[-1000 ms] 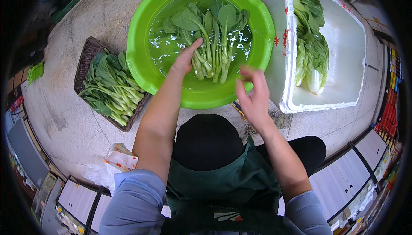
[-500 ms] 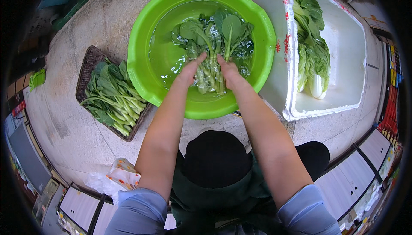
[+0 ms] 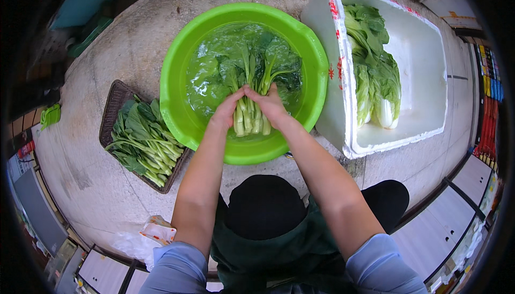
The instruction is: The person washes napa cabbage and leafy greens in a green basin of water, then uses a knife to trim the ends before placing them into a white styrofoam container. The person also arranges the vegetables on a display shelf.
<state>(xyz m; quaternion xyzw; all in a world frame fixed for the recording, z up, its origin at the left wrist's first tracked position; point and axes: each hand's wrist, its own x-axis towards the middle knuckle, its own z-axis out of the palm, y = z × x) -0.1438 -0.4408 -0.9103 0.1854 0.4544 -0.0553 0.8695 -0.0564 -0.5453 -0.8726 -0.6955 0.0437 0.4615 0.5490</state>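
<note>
A bright green basin (image 3: 177,74) filled with water sits on the concrete floor in front of me. In it lies a bunch of leafy greens (image 3: 250,119) with pale stems, leaves pointing away. My left hand (image 3: 229,109) and my right hand (image 3: 268,104) both grip this bunch by its stems, close together, at the near side of the basin. The leaves spread out under the water.
A dark woven tray (image 3: 111,114) heaped with more greens (image 3: 140,141) lies left of the basin. A white foam box (image 3: 424,74) on the right holds several leafy greens (image 3: 375,76). A crumpled plastic bag (image 3: 153,232) lies near my left knee. Cabinets line the lower edges.
A second ago my hands were apart, the right one over the basin's rim. They came together on the bunch of greens and drew its stems toward the near side.
</note>
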